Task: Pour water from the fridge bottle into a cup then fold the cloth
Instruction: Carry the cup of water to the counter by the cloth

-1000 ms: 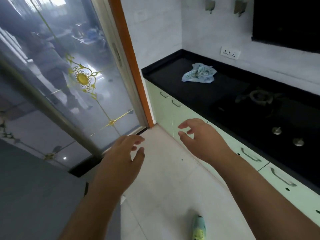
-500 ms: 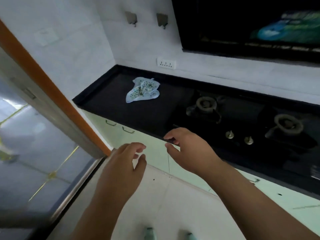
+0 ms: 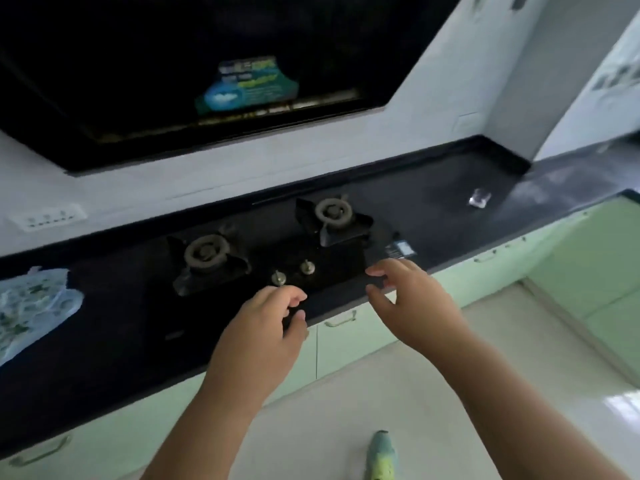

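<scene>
View has swung right off the glass door: crumpled white green-printed cloth (image 3: 33, 306) now at nine o'clock on the black tabletop (image 3: 450, 230), small clear glass cup (image 3: 479, 198) at two, left hand (image 3: 263, 327) and right hand (image 3: 412, 299) loosely curled, empty; bottle unseen.

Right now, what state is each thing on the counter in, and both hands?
cloth: crumpled, unfolded, at the counter's left end.
glass cup: upright on the counter, far right; contents unclear.
stove burners: no flame visible.
left hand: fingers loosely curled, holding nothing.
right hand: fingers relaxed, holding nothing.
</scene>
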{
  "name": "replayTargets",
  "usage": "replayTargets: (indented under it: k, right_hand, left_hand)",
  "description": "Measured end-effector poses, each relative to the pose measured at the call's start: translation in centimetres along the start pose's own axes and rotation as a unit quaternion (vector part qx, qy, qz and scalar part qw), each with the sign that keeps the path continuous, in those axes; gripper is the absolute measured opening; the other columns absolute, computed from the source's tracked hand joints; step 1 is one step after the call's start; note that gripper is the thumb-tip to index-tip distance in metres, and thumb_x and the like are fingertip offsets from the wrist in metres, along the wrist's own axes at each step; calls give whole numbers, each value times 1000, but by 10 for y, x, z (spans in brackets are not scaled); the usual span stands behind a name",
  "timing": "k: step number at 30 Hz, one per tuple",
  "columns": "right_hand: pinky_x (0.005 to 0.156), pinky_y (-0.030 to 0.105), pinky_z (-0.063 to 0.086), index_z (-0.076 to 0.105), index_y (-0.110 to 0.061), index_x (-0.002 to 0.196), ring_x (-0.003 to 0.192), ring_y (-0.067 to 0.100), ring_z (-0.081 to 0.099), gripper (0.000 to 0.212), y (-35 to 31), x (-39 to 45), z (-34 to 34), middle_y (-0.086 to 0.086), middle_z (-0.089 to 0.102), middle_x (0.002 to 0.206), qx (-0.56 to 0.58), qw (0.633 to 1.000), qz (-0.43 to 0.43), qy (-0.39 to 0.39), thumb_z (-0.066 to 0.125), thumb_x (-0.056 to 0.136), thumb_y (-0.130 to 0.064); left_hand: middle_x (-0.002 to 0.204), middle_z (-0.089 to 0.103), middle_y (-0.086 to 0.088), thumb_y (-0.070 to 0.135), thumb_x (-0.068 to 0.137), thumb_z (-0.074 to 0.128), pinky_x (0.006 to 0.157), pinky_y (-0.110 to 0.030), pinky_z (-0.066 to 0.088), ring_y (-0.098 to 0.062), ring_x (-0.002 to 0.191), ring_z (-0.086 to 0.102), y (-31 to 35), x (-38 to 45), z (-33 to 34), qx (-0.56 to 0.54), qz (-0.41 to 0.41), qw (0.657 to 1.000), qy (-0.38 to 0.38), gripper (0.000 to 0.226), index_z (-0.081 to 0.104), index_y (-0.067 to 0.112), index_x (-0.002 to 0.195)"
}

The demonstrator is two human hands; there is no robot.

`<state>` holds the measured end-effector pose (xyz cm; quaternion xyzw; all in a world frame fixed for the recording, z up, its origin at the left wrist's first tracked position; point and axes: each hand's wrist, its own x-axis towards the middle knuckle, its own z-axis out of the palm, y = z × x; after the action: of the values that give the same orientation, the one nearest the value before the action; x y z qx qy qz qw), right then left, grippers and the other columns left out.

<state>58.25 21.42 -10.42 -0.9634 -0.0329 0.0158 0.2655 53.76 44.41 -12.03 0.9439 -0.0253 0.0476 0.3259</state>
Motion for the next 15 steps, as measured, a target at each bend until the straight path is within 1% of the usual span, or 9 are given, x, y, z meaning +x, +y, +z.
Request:
replayTargets:
  k: [2,5,7,9,11,15]
  right_hand:
    - [95,37,55,62,-34,131,121,12,61,31,34,1,-21,-14,62,133,-1,998,44,39,57,100,-39]
    - [98,34,52,60,-36,133,127,12,58,33,87,8,-46,-14,60,139,1,993,91,69,56,101,-40]
    - [97,32,51,59,-38,133,129,11,56,33,123,16,-60,-16,58,141,12,990,118,75,56,101,-40]
    - [98,35,53,58,-40,132,129,10,56,31,159,25,-74,-17,56,144,18,987,141,75,55,101,-42]
    - [97,38,55,57,-41,132,129,11,57,31,193,36,-89,-16,54,145,19,984,158,77,54,101,-42]
    - [97,38,55,58,-38,134,126,12,60,32,252,60,-122,-14,56,145,12,983,168,78,54,102,-40]
  left_hand:
    - [112,58,27,36,100,58,85,-25,55,0,108,58,24,26,21,4,42,999,-28,22,62,42,121]
    - [110,57,25,35,101,58,82,-25,55,-1,102,59,65,65,58,3,86,994,-61,21,63,39,121]
    - [113,58,24,34,101,58,87,-26,54,0,107,57,92,88,84,5,111,991,-74,21,64,38,121]
    - [115,58,24,34,101,58,89,-23,52,1,111,54,119,110,111,9,124,988,-92,22,63,38,122]
    - [114,57,25,34,101,58,89,-23,52,1,111,53,144,134,140,12,135,985,-108,22,63,38,122]
    - [115,58,23,32,100,58,92,-27,53,-1,109,55,193,179,195,2,154,980,-123,23,64,35,122]
